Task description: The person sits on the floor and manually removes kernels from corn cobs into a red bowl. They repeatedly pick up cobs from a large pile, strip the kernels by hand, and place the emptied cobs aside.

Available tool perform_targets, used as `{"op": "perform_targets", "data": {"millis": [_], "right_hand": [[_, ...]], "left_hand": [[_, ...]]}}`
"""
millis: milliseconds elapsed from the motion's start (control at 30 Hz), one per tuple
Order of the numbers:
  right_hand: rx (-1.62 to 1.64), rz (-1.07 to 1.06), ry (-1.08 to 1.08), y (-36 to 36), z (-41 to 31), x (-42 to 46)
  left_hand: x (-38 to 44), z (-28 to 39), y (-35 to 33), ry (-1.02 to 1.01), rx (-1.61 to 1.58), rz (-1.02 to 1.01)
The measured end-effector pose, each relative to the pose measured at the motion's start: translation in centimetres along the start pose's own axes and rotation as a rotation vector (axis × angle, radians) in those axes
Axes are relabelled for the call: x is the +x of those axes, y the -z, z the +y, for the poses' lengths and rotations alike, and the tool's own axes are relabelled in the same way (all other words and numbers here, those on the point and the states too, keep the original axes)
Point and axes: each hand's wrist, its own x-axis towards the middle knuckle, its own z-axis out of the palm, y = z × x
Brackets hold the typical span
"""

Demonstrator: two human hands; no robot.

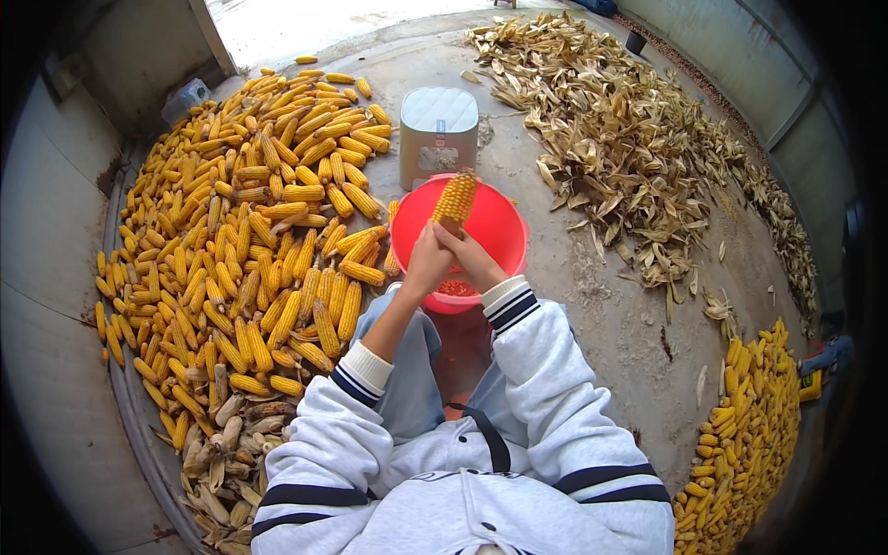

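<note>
An ear of corn [456,199] points up and away from me, its lower end wrapped by both hands above a red plastic basin [510,236]. My left hand [428,260] grips that lower end from the left. From the right, my right hand [473,258] closes on it, touching the left. Part of the ear's upper side shows no kernels near my thumbs. Some loose kernels [456,287] lie in the bottom of the basin, which stands at my knees.
Husked ears [236,229] are heaped on the left, with unhusked ears [232,444] near me. A plastic stool [439,111] stands beyond the basin. Dry husks [617,146] lie on the right, and another corn heap [742,430] at the lower right. A metal wall [55,208] bounds the left.
</note>
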Motion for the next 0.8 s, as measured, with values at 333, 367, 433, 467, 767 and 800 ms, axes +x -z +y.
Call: {"op": "perform_targets", "data": {"millis": [333, 367, 433, 467, 767, 800], "right_hand": [[0.465, 0.462, 0.043, 9.2, 2.8, 5.8], [0.433, 0.478, 0.061, 9.8, 3.7, 6.1], [0.363, 0.508, 0.100, 10.1, 5.1, 6.6], [0.317, 0.530, 0.114, 10.3, 5.4, 6.6], [0.562, 0.665, 0.215, 12.2, 4.2, 7.2], [0.562, 0.690, 0.247, 12.6, 3.4, 6.9]], "left_hand": [[-9.7, 14.0, -1.6, -0.178, 0.288, -0.566], [-10.9, 14.7, -2.5, -0.252, 0.323, -0.592], [-13.2, 15.0, -3.7, -0.239, 0.373, -0.538], [-13.6, 15.2, -3.8, -0.211, 0.390, -0.537], [-13.6, 12.9, -5.3, -0.153, -0.435, -0.900], [-14.1, 13.2, -5.2, -0.127, -0.498, -0.953]]}}
